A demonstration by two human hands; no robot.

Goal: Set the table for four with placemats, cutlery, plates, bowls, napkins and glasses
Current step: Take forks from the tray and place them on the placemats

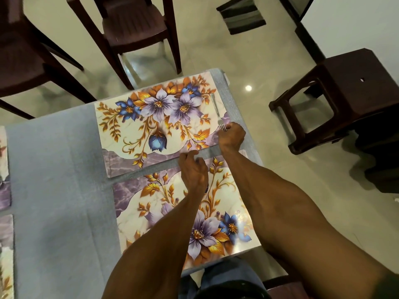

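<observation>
While the right hand [231, 135] pinches the fork [218, 112] at its tines, the handle points away along the far placemat [155, 124] right edge. Left hand [193, 169] hovers nearby, loosely curled, holding nothing.

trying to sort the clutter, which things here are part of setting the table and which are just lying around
Part of the job:
- fork, tines at the right hand
- far placemat
- near placemat, under the left hand
- two more placemats at the left edge

Lying about:
- chairs
- stool
- floor mat
</observation>
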